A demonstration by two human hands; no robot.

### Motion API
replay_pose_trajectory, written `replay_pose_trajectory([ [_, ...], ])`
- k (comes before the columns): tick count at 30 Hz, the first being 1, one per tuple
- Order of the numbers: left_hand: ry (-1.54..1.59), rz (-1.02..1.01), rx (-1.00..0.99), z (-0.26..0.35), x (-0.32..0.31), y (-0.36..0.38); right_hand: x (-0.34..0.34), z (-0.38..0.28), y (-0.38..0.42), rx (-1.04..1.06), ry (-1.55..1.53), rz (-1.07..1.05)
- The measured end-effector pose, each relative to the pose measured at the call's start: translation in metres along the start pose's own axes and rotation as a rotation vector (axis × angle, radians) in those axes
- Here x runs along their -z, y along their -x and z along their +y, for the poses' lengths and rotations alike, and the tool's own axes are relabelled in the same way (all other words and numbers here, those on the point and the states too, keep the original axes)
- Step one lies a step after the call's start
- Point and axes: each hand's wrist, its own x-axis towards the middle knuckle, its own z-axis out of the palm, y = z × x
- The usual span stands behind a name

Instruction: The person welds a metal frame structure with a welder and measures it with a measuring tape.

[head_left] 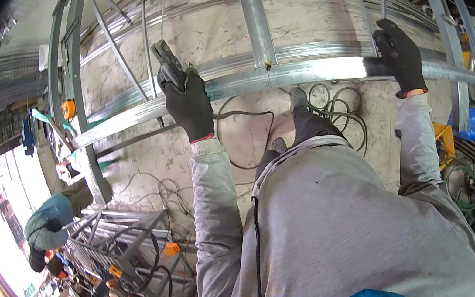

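Only the head view here, looking straight down past a grey sweatshirt to the concrete floor. The left hand (188, 100), in a black work glove, is wrapped tight around the grip of a dark pistol-shaped welding torch (168, 65), held right against the long galvanised steel rail (276, 76) that runs left to right across the middle of the frame. A dark cable (244, 113) trails off from under that hand toward the right. The right hand (400, 56), also in a black glove, is curled over the same rail out at the right, fingers closed on its top edge.

That rail is part of a bigger welded frame of thin silvery channel, with a crosspiece (255, 17) joining it at the far side. I'd guess it's stiff but fairly light for its length, edges probably sharp, so gloves make sense, and gripping the flat top like the right hand does looks like the sane spot.

Tangle of cords (335, 103) on the floor below. Down at the near left another person in a teal top (50, 229) is bent over beside a stack of grey metal frames (122, 239).
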Motion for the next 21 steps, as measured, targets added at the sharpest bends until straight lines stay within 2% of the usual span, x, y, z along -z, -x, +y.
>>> replay_pose_trajectory([
  [2,-0.2,0.04,-0.009,-0.007,0.001,-0.004,0.0,0.043,0.025,-0.081,0.138,-0.133],
  [3,-0.337,0.03,-0.03,-0.01,0.003,-0.008,-0.001,0.038,0.035,0.111,0.222,0.036],
  [4,-0.327,0.013,-0.044,-0.013,0.001,-0.009,-0.004,0.03,0.039,0.239,0.166,0.22],
  [6,-0.292,0.009,-0.082,-0.01,0.001,-0.011,-0.002,0.02,0.039,0.117,0.144,0.176],
  [10,-0.536,0.019,-0.139,0.006,0.001,-0.004,0.002,0.018,0.045,0.064,0.101,0.18],
  [11,-0.429,0.045,-0.287,-0.008,-0.001,-0.007,-0.002,0.025,0.048,0.138,0.152,0.221],
  [12,-0.483,0.034,-0.293,-0.005,0.0,-0.005,-0.006,0.029,0.043,0.219,0.206,0.276],
  [13,-0.456,-0.004,-0.18,0.004,0.002,0.0,-0.01,0.032,0.041,0.199,0.187,0.313],
  [14,-0.369,0.043,-0.216,-0.001,-0.001,-0.002,-0.011,0.031,0.04,0.18,0.171,0.345],
  [15,-0.373,-0.016,-0.087,0.028,0.004,0.016,-0.006,0.022,0.04,0.159,0.103,0.346],
  [16,-0.403,0.014,-0.147,0.017,0.002,0.006,-0.002,0.015,0.041,0.133,0.038,0.329],
  [21,-0.51,0.04,-0.185,-0.012,-0.006,-0.014,0.006,-0.003,0.042,0.049,0.052,0.301],
])
